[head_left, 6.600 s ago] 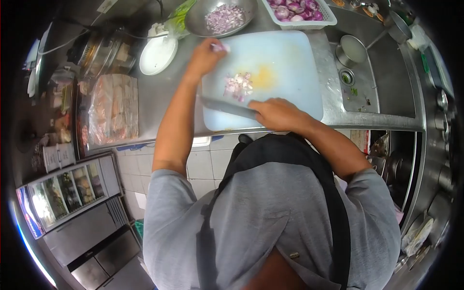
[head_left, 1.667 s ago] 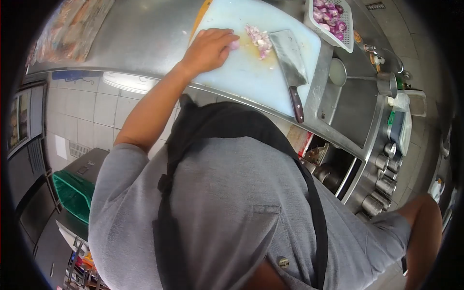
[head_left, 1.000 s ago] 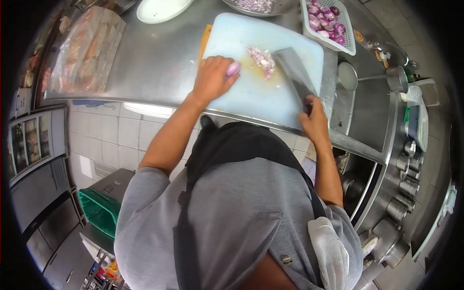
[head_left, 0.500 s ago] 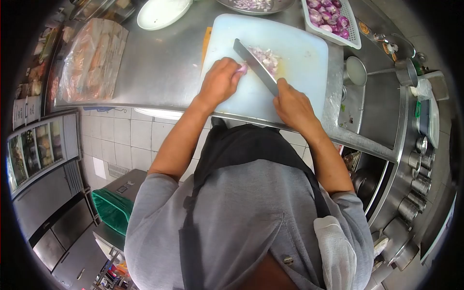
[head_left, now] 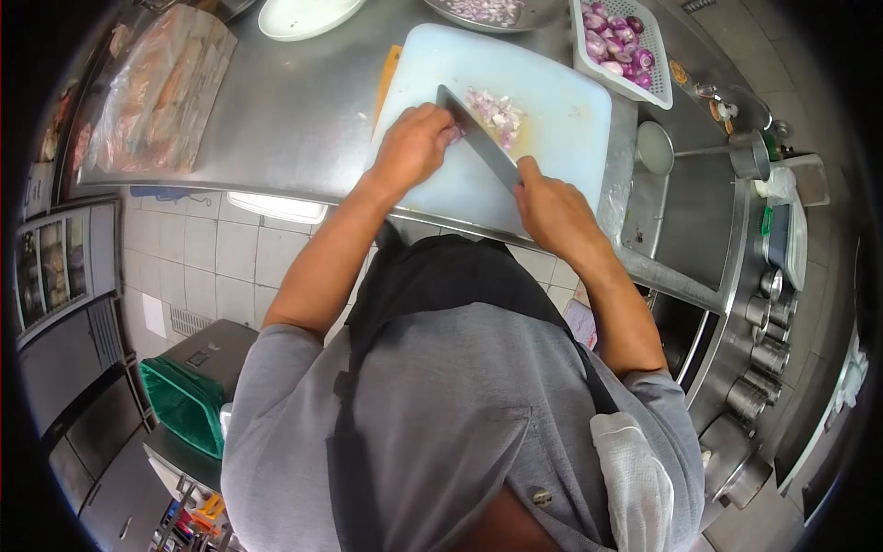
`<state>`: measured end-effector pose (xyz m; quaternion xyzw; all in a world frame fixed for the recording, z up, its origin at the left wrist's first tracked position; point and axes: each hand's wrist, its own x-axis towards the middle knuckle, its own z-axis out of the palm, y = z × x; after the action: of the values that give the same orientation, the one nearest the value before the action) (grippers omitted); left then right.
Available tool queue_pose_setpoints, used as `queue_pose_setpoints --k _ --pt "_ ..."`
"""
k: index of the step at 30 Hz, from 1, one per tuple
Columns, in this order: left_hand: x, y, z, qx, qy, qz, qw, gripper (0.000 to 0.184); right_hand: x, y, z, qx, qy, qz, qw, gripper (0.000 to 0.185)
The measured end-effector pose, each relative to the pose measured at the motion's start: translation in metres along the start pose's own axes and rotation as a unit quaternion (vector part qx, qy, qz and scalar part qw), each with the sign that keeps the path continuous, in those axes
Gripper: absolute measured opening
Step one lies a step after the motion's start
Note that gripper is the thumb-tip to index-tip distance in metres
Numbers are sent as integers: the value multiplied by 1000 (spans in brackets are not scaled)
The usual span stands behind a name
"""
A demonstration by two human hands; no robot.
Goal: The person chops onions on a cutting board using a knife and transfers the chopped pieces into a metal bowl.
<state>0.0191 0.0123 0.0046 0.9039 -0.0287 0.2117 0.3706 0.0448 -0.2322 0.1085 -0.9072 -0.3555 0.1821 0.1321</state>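
Note:
On the white cutting board (head_left: 561,110), my left hand (head_left: 414,147) is closed round a small purple onion (head_left: 457,134), mostly hidden by the fingers. My right hand (head_left: 552,210) grips the handle of a broad cleaver (head_left: 485,145). Its blade slants up and left across the board, with the tip beside the left fingers and the onion. Chopped onion (head_left: 498,115) lies in a small heap just right of the blade. An orange board edge (head_left: 387,78) shows under the white board's left side.
A metal bowl of chopped onion (head_left: 487,13) and a white plate (head_left: 308,17) stand at the back. Right of them is a white basket (head_left: 657,64) of peeled onions. A sink (head_left: 694,207) lies right, wrapped packages (head_left: 164,97) left, a green-lined bin (head_left: 184,405) lower left.
The cleaver lay flat on the board, then my right hand took its handle and brought the blade left to the onion. Over the last half second both hands have stayed nearly in place.

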Motion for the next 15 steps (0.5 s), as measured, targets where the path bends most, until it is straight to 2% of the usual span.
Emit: queue_pose_setpoints --k 4,7,10,12,15 --pt "-7 -2 3 -3 21 2 1000 14 -2 0 13 23 16 -4 1000 16" --pt "-10 -4 3 2 28 17 999 13 3 4 8 8 -17 2 1000 17" --pt "-12 -5 4 -1 49 32 998 12 -10 -4 2 40 32 -5 999 17" --pt "-11 -5 5 -13 64 41 997 11 -4 1 17 39 -29 21 999 18" --pt "-13 -5 5 -25 66 43 997 12 2 10 21 39 -5 11 999 20"
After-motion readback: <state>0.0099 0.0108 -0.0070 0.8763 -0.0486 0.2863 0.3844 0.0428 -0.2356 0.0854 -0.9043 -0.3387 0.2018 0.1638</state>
